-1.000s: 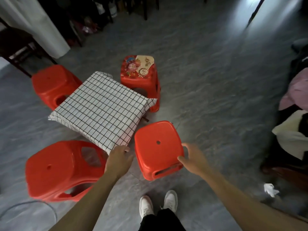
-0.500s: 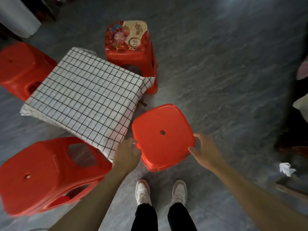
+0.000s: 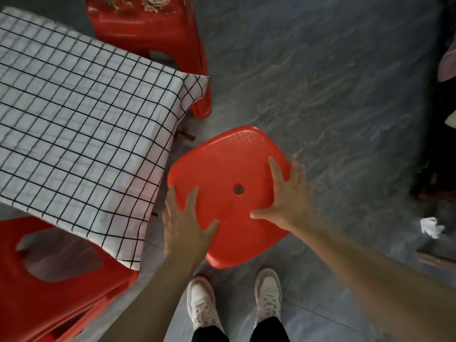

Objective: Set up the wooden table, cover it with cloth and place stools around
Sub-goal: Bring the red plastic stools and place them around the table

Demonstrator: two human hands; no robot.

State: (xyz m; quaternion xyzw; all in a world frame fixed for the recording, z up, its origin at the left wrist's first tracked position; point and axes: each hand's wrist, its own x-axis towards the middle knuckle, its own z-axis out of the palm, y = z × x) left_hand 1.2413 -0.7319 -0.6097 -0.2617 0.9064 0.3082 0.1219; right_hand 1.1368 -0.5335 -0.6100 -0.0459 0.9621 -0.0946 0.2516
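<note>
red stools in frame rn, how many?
3. One under both hands, seat with a centre hole; one with a printed seat beyond the checked cloth; one at bottom left, tilted. More may sit outside the frame.

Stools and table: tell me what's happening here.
A person stands over a red stool with both hands flat on its seat, the left hand at the near-left corner and the right hand on the right side. It sits beside the table, already covered with a checked cloth. Two other stools stand by it.
</note>
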